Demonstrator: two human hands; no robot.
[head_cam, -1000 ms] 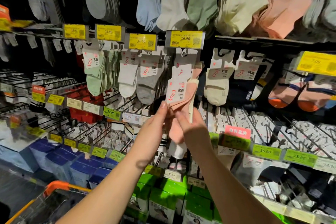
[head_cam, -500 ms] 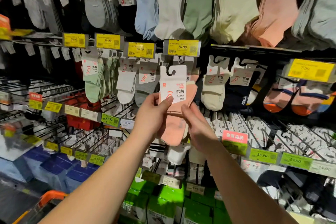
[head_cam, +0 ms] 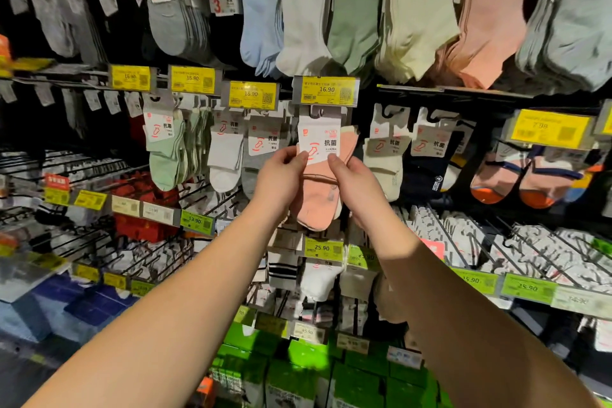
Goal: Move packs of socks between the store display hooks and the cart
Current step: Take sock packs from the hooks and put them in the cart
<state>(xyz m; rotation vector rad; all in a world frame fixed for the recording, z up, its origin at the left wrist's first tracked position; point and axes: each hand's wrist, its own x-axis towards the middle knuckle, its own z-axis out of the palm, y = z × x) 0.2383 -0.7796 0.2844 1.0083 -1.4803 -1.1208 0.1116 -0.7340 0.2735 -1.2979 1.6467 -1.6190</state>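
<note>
Item: pink sock pack (head_cam: 318, 199), white card header, raised just under the yellow 16.90 price tag (head_cam: 326, 91); our left hand (head_cam: 280, 180) pinches the card's lower left edge; our right hand (head_cam: 356, 187) grips its right side and the socks; whether the header's cut-out sits on the hook, we cannot tell.

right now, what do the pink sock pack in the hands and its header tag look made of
Pink sock pack: soft knit fabric, matte; it folds and shows a ribbed cuff line. Header tag: looks like thin white card, printed, flat with a cut hook hole. Both hands, left and right, pinch it.
</note>
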